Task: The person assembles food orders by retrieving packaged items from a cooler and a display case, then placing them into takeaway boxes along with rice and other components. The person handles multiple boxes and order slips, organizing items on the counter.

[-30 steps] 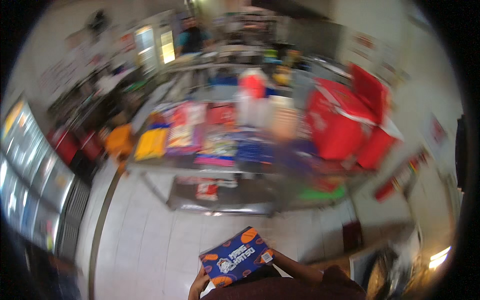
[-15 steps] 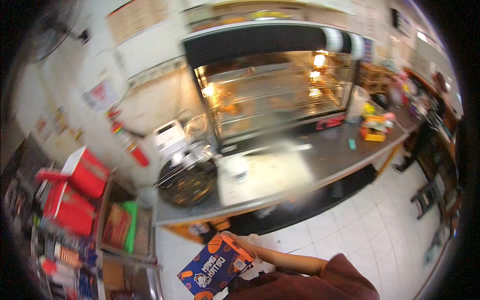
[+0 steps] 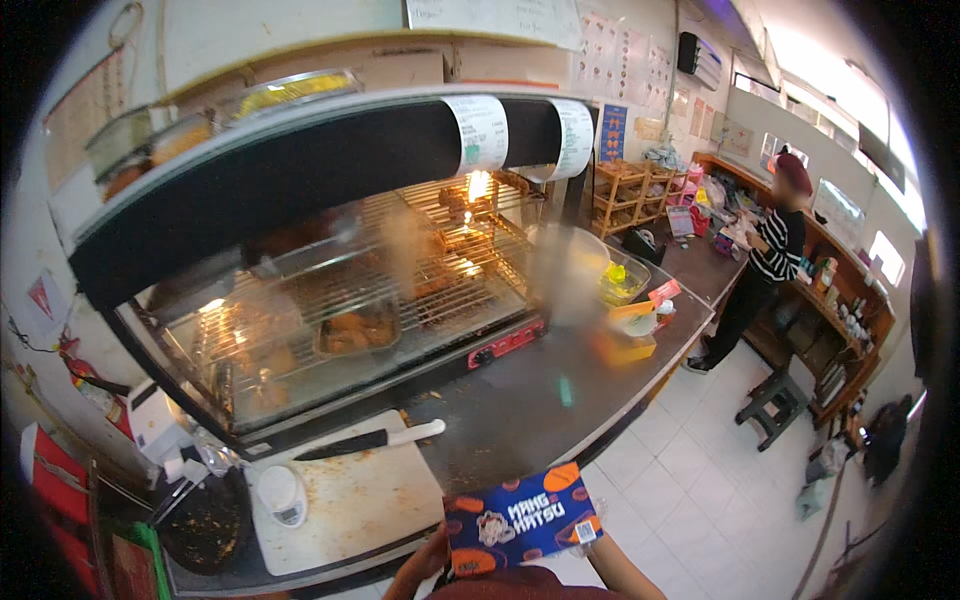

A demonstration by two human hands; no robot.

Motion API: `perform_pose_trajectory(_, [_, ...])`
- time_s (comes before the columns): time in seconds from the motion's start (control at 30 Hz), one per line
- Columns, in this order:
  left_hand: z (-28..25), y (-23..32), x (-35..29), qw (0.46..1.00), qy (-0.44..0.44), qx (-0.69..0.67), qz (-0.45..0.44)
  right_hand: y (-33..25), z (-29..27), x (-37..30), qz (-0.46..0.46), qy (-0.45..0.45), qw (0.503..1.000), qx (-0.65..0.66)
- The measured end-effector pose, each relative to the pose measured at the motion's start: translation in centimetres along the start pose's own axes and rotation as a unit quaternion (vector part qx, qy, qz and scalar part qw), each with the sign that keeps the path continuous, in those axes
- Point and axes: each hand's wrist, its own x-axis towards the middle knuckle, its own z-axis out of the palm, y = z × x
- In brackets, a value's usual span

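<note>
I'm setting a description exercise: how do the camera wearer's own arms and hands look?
The left forearm and right forearm show no sleeves. Dark maroon cloth appears at the lower edge between them. The left hand shows no glove; the right hand is mostly hidden, so I cannot tell.

L fingers partly behind blue box, R forearm cut off at btm edge, whitish tub blurry
</note>
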Motion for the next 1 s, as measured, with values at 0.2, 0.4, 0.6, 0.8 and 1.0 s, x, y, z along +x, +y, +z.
perform_pose_trajectory(0.2, [1.1,7.2,8.4,0.987,0.001,0.050,0.152,-7.0,1.2,7.6,-0.014,0.004,0.998,-0.069])
perform_pose_trajectory(0.4, [-1.6,9.8,12.3,0.975,0.106,-0.057,0.189,-11.4,4.7,17.8,0.035,-0.083,0.991,-0.096])
perform_pose_trajectory(0.6, [-1.6,7.9,13.3,0.958,0.180,-0.133,0.178,-13.5,6.0,20.3,0.114,-0.130,0.982,-0.073])
perform_pose_trajectory(0.8, [0.0,8.6,16.4,0.948,0.219,-0.163,0.166,-15.8,6.4,21.5,0.178,-0.182,0.966,-0.039])
perform_pose_trajectory(1.0, [1.6,7.7,16.6,0.934,0.256,-0.189,0.162,-19.4,9.1,18.2,0.272,-0.122,0.950,-0.094])
